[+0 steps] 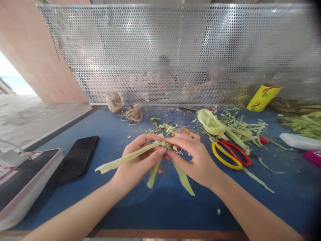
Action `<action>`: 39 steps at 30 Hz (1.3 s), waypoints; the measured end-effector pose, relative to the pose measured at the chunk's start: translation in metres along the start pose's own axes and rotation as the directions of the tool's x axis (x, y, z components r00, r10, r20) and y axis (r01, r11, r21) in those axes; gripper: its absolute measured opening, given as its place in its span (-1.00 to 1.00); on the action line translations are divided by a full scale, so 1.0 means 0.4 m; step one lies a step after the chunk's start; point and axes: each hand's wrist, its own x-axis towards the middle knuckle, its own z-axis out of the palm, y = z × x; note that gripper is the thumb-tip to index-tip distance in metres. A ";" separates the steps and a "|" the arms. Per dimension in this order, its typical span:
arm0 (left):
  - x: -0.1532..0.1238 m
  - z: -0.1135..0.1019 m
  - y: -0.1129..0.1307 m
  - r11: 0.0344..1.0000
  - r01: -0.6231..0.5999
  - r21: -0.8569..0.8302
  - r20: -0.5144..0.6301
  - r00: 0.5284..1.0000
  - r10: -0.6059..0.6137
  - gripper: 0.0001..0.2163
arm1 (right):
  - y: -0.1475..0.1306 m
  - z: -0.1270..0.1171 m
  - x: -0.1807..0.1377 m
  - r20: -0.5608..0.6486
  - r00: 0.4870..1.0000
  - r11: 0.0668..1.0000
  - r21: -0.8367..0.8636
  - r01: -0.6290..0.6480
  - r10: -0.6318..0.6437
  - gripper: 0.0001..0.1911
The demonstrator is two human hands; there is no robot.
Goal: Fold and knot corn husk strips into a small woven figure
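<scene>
Pale green strips of corn husk meet in a small knotted bundle held between my two hands above the blue table. My left hand pinches the bundle from the left, and one long strip lies across its fingers toward the lower left. From the other side, my right hand grips the same knot between thumb and fingers. Two strip ends hang down below. Just behind the hands lie small knotted husk pieces. Scissors with yellow and red handles rest right of my right hand, their blades hidden under husk.
A black phone and a pink-white case lie at the left. Twine sits behind, near a jar-like roll. Husk leaves, shreds and a yellow tube occupy the right. A perforated metal screen closes the back.
</scene>
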 end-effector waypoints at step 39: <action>0.013 0.003 -0.017 0.995 0.096 0.031 -0.032 0.995 -0.095 -0.96 | 0.000 0.001 0.021 0.038 0.945 0.875 0.365 -0.317 0.326 -0.90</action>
